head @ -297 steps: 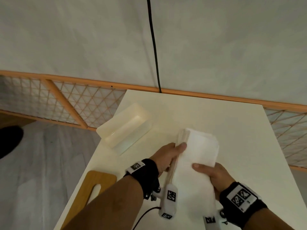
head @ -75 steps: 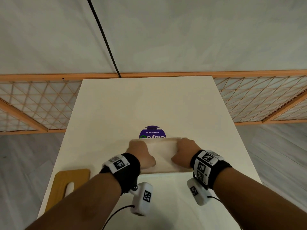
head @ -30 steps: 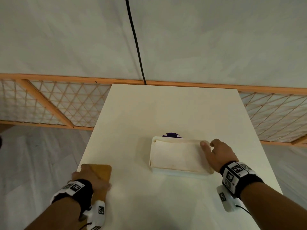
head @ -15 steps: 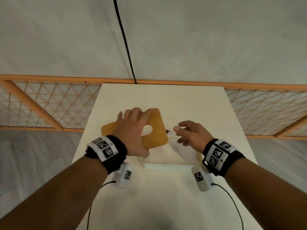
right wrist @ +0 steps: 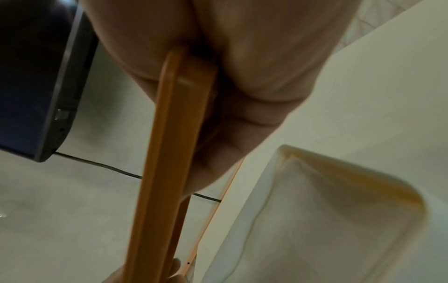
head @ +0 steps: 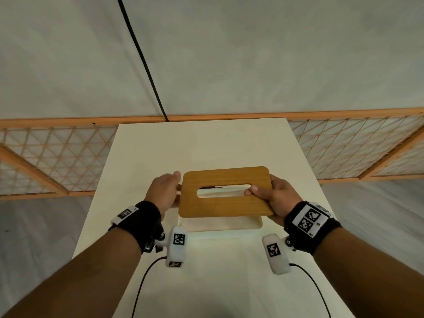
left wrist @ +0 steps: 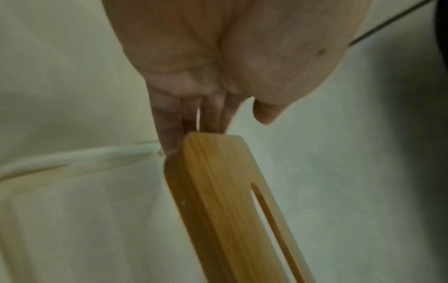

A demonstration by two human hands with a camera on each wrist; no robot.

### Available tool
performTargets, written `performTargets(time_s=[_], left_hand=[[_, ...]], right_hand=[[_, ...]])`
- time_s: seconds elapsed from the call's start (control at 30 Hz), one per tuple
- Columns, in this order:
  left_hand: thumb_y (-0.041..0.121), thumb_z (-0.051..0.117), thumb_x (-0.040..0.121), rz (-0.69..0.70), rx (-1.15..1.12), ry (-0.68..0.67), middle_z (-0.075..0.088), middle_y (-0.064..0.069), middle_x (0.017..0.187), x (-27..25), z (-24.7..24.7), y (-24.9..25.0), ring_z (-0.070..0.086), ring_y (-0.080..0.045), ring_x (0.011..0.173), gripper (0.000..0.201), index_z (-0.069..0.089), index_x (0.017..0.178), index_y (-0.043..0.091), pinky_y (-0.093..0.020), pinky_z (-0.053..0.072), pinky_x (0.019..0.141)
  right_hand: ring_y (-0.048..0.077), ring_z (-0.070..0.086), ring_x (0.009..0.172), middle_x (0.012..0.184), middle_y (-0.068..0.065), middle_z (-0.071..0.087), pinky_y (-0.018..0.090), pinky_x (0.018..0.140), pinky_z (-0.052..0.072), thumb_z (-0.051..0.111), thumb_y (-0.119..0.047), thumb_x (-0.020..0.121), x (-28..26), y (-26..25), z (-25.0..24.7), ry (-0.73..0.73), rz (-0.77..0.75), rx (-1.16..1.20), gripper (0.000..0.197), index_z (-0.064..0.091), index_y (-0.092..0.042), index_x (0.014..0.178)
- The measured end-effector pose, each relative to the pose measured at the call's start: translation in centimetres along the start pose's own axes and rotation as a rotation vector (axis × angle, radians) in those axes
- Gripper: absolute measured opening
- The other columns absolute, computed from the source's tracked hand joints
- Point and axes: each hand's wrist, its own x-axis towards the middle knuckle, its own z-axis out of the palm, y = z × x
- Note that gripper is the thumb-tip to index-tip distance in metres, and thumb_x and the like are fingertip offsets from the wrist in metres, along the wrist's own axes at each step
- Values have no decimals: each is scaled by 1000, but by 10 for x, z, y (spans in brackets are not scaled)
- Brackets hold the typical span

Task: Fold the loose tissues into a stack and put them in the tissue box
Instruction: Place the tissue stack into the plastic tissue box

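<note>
Right hand (head: 276, 198), head view: it grasps the right short end of the wooden lid (head: 226, 191), thumb on top beside the slot, remaining fingers beneath. Left hand (head: 164, 191) meets the opposite short end with fingers nearly straight, steadying rather than clamping. The two-ended hold appears intended to keep the lid level and square above the tissue box (head: 220, 223), which stands on the table (head: 206, 143) directly beneath, its near wall showing below the lid. Long axis of lid and slot runs left to right, matching the box. White tissue shows through the slot, so the stack is judged already inside.

Left wrist view: fingertips (left wrist: 169, 141) of the left hand touch the lid's end edge (left wrist: 213, 172); the thumb stands clear. The lid sits above the box rim (left wrist: 72, 159), not yet seated.

Right wrist view: the lid (right wrist: 164, 153) is seen edge-on, pinched between thumb and fingers (right wrist: 218, 153). The box corner (right wrist: 339, 162) with folded tissues (right wrist: 315, 220) lies just beside and below.
</note>
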Motion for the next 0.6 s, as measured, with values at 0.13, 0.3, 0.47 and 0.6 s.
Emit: performTargets(time_s=[0.13,0.3,0.47,0.6], left_hand=[[18,54,105,-28,-54,-74,67,-12,91,-8,2,1,67,-31,77,22,69,97,4,-39,55,63],[15,54,105,-44,34,-69,69,-13,94,-8,2,-3,69,-28,75,19,68,101,2,-33,56,54],[16,58,102,-65,150,-55,72,-14,97,-10,4,-14,73,-32,84,15,69,97,8,-45,64,66],[21,59,100,-47,309,15,71,-8,94,-11,5,-20,71,-28,86,16,70,90,13,-47,65,69]], right_hand=[[33,72,98,103,15,75,41,76,61,83,-10,73,4,5,-9,63,42,-5,50,63,-1,118],[22,70,88,98,2,71,35,71,58,79,-35,88,10,5,-3,371,34,-631,26,65,-19,104],[18,62,72,76,1,66,26,55,42,65,-41,96,11,4,0,385,85,-1030,31,66,-16,77],[18,60,72,77,0,63,26,56,41,62,-45,97,17,9,5,374,149,-1131,34,59,-19,75]])
